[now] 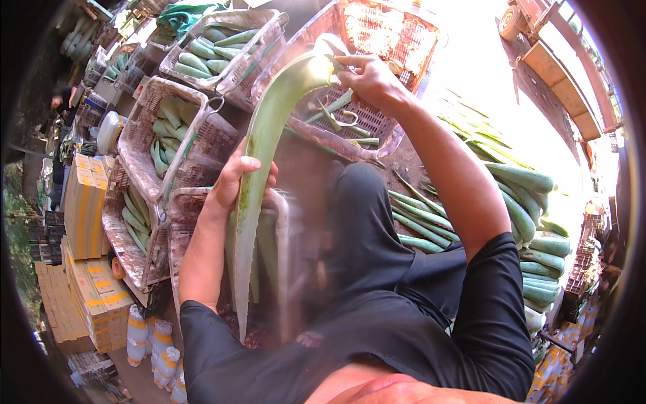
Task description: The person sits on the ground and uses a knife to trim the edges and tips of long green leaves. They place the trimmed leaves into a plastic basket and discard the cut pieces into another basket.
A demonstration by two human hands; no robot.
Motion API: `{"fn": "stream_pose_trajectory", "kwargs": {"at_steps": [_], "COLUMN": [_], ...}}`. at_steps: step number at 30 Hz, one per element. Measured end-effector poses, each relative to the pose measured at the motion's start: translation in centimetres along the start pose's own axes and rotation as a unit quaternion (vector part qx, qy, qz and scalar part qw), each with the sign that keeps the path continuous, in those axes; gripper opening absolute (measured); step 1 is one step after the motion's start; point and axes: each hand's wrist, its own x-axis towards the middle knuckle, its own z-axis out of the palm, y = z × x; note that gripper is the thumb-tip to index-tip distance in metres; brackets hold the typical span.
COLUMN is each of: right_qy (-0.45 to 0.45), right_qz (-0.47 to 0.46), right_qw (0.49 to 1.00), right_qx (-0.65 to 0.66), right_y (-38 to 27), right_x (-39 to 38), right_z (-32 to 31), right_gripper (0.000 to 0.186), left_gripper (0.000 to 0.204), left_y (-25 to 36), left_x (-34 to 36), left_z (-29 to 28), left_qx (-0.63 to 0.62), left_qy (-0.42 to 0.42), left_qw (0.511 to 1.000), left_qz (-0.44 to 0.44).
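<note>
A long green aloe leaf (272, 114) slants across the space before me, its thick cut end up and its spiny tip pointing down toward my body. My left hand (232, 176) is wrapped round the leaf's middle, thumb on the near face. At the pale cut end, my right hand (372, 81) is closed, its index finger along the edge; what it pinches is too small or hidden to make out. A thin whitish strip (330, 44) curls beside that end. Below them, a plastic crate (367, 153) holds leaf trimmings (343, 118).
Crates of aloe leaves stand at left (151, 101) and back left (266, 57). Another crate (286, 269) is by my left forearm. Whole leaves (518, 192) are heaped at right. Cardboard boxes (87, 209) and wrapped bundles (161, 350) line the far left.
</note>
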Motion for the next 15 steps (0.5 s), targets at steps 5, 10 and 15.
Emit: {"fn": "stream_pose_trajectory", "kwargs": {"at_steps": [5,10,15], "right_qy": [-0.034,0.071,0.163], "right_qz": [0.132,0.161,0.055], "right_qw": [0.981,0.984,0.977], "right_qx": [-0.135,-0.021,0.125], "right_y": [4.6,9.9,5.0], "right_x": [-1.2,-4.8,-7.0], "right_z": [0.9,2.6,2.9], "right_gripper": [0.041,0.048,0.05], "left_gripper": [0.059,0.06,0.065], "left_y": [4.5,8.7,15.7], "left_x": [2.8,1.6,-2.6], "left_z": [-1.6,-2.6,-4.8], "left_qx": [0.048,-0.032,-0.11], "left_qy": [0.009,0.055,-0.006], "left_qw": [0.995,0.972,0.887], "left_qz": [0.088,0.225,0.449]}}
